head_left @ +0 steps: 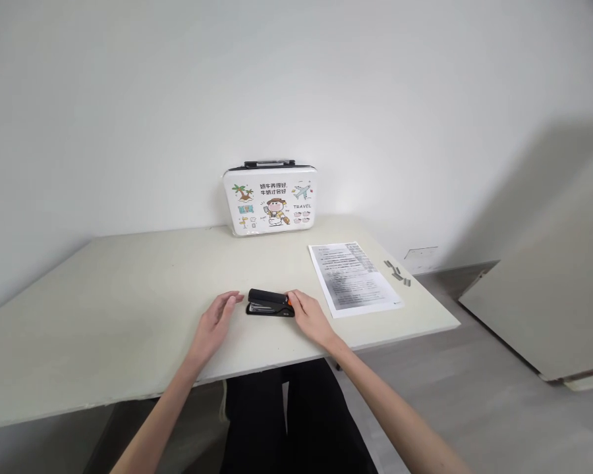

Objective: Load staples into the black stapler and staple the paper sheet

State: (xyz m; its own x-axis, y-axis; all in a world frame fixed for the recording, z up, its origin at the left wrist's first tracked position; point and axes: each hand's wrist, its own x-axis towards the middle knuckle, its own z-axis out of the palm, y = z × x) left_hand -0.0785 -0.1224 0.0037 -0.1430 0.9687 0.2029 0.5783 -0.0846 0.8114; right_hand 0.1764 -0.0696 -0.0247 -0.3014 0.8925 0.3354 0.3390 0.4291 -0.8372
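Observation:
A black stapler lies sideways near the front edge of the table, its nose pointing left and its upper arm raised a little off the base. My right hand grips the stapler's rear end, thumb on top, beside an orange patch. Just left of the stapler's nose is my left hand, fingers apart and holding nothing. A small gap separates those fingertips from the stapler. To the right of my right hand rests a printed sheet of paper, flat on the table.
Several strips of staples lie right of the paper, by the table's right edge. A white carrying case with cartoon prints stands against the wall at the back of the pale table. A large light panel stands on the floor at right.

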